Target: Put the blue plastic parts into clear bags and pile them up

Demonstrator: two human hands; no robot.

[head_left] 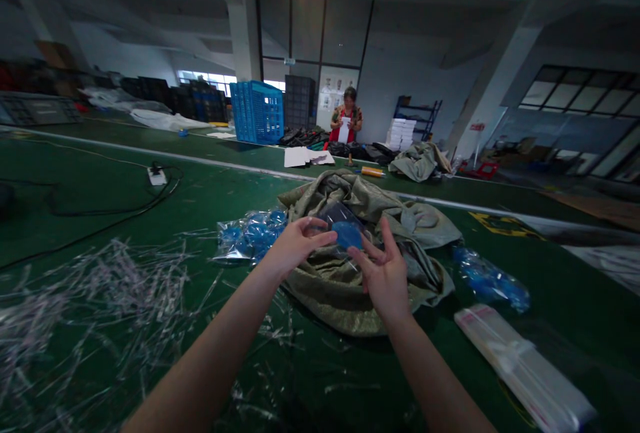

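A rounded blue piece sits in what looks like a clear plastic bag, held up between my hands. My left hand pinches the bag's left side between thumb and fingers. At the right side, my right hand grips it with the thumb and a finger, while another finger points upward. Just behind and below lies an open olive-green woven sack, its mouth bunched up. Several bagged blue pieces rest left of the sack, and more blue bagged pieces are on its right.
Thin clear strips litter the green table at left. A bundle of clear bags lies at the near right. Beyond are a power strip with cables, a blue crate, an orange roll and a person.
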